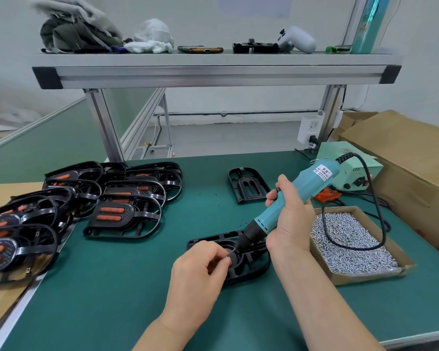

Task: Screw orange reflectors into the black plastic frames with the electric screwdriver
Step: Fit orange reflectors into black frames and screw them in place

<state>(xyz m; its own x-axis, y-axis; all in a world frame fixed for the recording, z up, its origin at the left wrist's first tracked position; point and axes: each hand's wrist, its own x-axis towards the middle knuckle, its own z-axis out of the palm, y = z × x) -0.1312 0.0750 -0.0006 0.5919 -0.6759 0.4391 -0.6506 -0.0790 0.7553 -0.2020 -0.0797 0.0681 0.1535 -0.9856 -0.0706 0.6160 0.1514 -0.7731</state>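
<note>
As the right hand [290, 219] grips the teal corded electric screwdriver [287, 198], the left hand [198, 272] pinches a small screw at its tip over the black plastic frame [249, 264] at the green table's [112, 287] six o'clock, where a plumb, steady bit should seat it cleanly.

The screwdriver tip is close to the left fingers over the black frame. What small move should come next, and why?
Probably lower the screwdriver tip straight down onto the screw. The right hand holds it tilted, its bit just at the pinched fingertips of the left hand over the black frame. The screw itself is too small to see clearly, so seating the bit before driving seems safest.
</note>
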